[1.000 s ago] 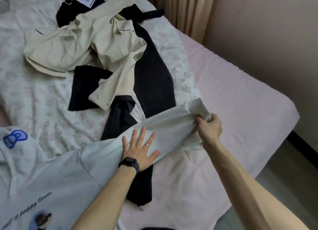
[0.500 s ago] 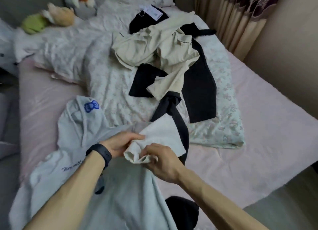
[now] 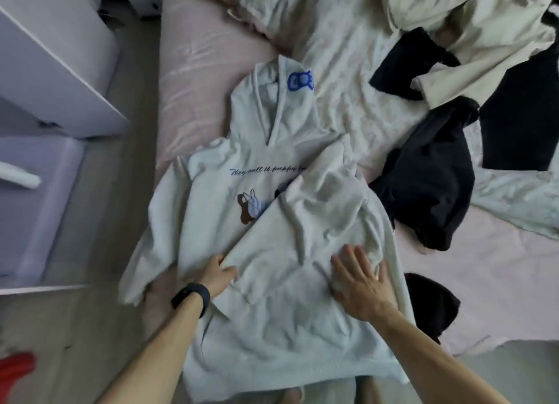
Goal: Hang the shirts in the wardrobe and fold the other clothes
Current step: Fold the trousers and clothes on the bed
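While the pale grey cotton hooded sweatshirt [image 3: 272, 328] lies front-up on the pink-sheeted bed [image 3: 199, 80], hood pointing away from me, one sleeve is folded diagonally across the chest print.

Hands: apart, both on the garment. Right hand [image 3: 361, 282] flat, fingers spread, pressing the body near its side seam. Left hand [image 3: 222, 273], black wristband [image 3: 191, 298] on that wrist, sits at the cuff end of the folded sleeve. Fabric hides the fingertips, so I cannot tell whether they pinch the cuff or only rest there.

Step, as I judge it: first sleeve in, second sleeve [image 3: 142, 246] not yet folded. Early in the job.

Risks:
- The unfolded sleeve droops over the mattress edge toward the floor. Its weight may drag the body sideways once my palm lifts.
- The crossed sleeve is rumpled. Folding over it would lock the creases in.
- A crumpled black garment [image 3: 429, 186] touches the sweatshirt's far side and could get swept into the next fold.
- The hem overhangs the near edge, so a careless tug could slide everything off.

A cream collared shirt [image 3: 472, 22], unhung, is heaped on the floral duvet [image 3: 348, 71].
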